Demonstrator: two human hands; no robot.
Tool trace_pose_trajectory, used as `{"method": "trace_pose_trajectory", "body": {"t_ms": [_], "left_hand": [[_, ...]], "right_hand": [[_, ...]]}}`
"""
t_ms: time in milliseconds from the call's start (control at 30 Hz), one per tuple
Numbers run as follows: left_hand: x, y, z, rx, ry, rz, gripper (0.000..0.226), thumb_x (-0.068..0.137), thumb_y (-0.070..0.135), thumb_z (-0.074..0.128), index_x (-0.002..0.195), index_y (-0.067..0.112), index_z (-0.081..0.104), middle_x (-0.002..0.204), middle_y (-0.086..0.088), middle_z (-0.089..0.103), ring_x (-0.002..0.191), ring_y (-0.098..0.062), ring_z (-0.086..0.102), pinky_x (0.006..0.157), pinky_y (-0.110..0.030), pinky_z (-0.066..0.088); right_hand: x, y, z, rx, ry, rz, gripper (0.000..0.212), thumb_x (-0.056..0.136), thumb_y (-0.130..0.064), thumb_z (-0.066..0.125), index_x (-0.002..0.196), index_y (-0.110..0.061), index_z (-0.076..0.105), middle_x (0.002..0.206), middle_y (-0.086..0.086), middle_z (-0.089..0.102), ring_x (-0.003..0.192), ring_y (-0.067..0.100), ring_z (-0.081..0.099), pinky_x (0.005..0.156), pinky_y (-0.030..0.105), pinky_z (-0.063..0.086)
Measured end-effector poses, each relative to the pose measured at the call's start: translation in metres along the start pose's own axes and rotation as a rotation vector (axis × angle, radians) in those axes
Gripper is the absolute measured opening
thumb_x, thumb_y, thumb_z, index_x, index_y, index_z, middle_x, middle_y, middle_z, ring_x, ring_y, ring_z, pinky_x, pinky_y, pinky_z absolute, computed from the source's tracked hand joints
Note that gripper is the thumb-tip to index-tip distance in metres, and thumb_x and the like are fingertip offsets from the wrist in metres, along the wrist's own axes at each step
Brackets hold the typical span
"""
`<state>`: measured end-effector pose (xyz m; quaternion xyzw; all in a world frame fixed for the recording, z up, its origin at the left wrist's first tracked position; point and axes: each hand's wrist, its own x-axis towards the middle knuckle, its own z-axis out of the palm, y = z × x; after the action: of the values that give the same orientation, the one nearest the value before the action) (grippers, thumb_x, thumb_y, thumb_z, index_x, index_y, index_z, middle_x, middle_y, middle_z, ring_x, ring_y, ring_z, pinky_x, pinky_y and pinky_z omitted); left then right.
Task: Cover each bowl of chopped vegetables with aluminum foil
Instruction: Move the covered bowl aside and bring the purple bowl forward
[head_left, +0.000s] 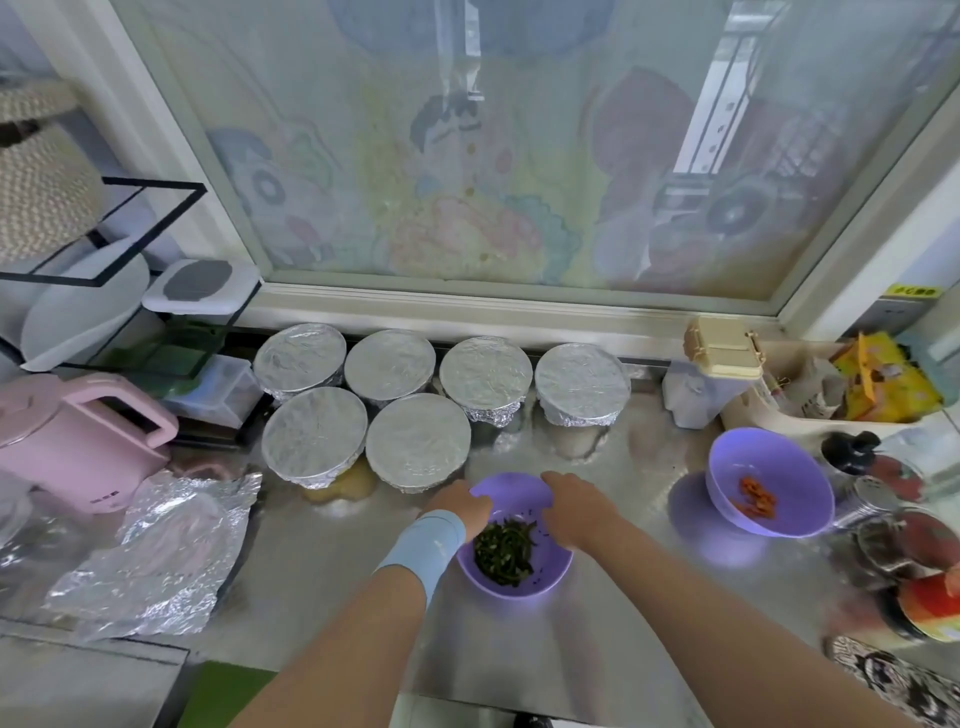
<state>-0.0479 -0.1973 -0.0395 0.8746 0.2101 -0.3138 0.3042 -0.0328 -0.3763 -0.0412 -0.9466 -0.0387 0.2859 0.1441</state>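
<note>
Six foil-covered round bowls (418, 441) in two rows by the window, two uncovered purple plastic bowls, your left hand (460, 506) and right hand (579, 506) grasping the rim of the near bowl of chopped greens (511, 540), second purple bowl with red pieces (769, 483) apart at right, one crumpled foil sheet (166, 545) at left.

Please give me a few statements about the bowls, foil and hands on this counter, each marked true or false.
1. Six foil-covered bowls stand near the window. True.
2. The bowl of chopped greens is already covered. False: it is open.
3. Both the left hand and right hand touch that bowl's rim. True.
4. The bowl with orange pieces wears foil. False: it is uncovered.
5. The loose foil sheet lies right of the hands. False: it lies to their left.
</note>
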Motion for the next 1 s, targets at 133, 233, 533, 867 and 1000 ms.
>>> {"method": "trace_pose_trajectory", "body": {"t_ms": [133, 233, 533, 867, 1000], "left_hand": [[0.0, 0.0, -0.021, 0.029, 0.034, 0.008, 0.047, 0.094, 0.037, 0.043, 0.132, 0.011, 0.051, 0.136, -0.012, 0.055, 0.118, -0.031, 0.055, 0.091, -0.034, 0.044], [0.002, -0.016, -0.05, -0.001, 0.133, 0.031, 0.038, 0.097, 0.032, 0.043, 0.114, 0.004, 0.064, 0.119, -0.015, 0.065, 0.11, -0.032, 0.061, 0.087, -0.035, 0.047], [-0.004, -0.176, -0.149, -0.086, 0.277, -0.063, 0.041, 0.094, 0.033, 0.034, 0.12, 0.01, 0.055, 0.125, -0.012, 0.06, 0.107, -0.03, 0.056, 0.084, -0.033, 0.042], [-0.001, -0.385, -0.201, -0.055, 0.217, -0.31, 0.056, 0.096, 0.043, 0.04, 0.151, 0.033, 0.03, 0.16, 0.0, 0.021, 0.145, -0.027, 0.021, 0.116, -0.044, 0.029], [0.007, -0.414, -0.198, -0.062, 0.156, -0.278, 0.059, 0.097, 0.044, 0.04, 0.153, 0.031, 0.024, 0.162, -0.001, 0.013, 0.148, -0.03, 0.013, 0.118, -0.043, 0.023]], "right_hand": [[0.003, -0.027, -0.01, -0.061, 0.134, -0.128, 0.05, 0.095, -0.023, 0.047, 0.144, -0.022, 0.037, 0.138, 0.008, 0.042, 0.128, 0.029, 0.041, 0.105, 0.039, 0.038], [0.004, -0.073, -0.018, 0.02, 0.184, -0.231, 0.043, 0.094, -0.022, 0.046, 0.136, -0.026, 0.049, 0.131, 0.004, 0.05, 0.122, 0.024, 0.047, 0.103, 0.034, 0.039], [-0.002, -0.264, 0.041, 0.113, -0.114, -0.467, 0.039, 0.096, -0.013, 0.04, 0.128, -0.023, 0.061, 0.128, -0.005, 0.059, 0.114, 0.018, 0.057, 0.088, 0.018, 0.04], [0.032, -0.401, 0.169, 0.379, -0.344, -0.106, 0.041, 0.09, -0.013, 0.055, 0.13, -0.007, 0.047, 0.128, 0.016, 0.056, 0.105, 0.029, 0.057, 0.095, 0.04, 0.048], [0.039, -0.418, 0.196, 0.699, -0.285, 0.182, 0.033, 0.072, -0.018, 0.063, 0.101, -0.017, 0.047, 0.095, 0.012, 0.054, 0.075, 0.024, 0.052, 0.067, 0.033, 0.051]]}}
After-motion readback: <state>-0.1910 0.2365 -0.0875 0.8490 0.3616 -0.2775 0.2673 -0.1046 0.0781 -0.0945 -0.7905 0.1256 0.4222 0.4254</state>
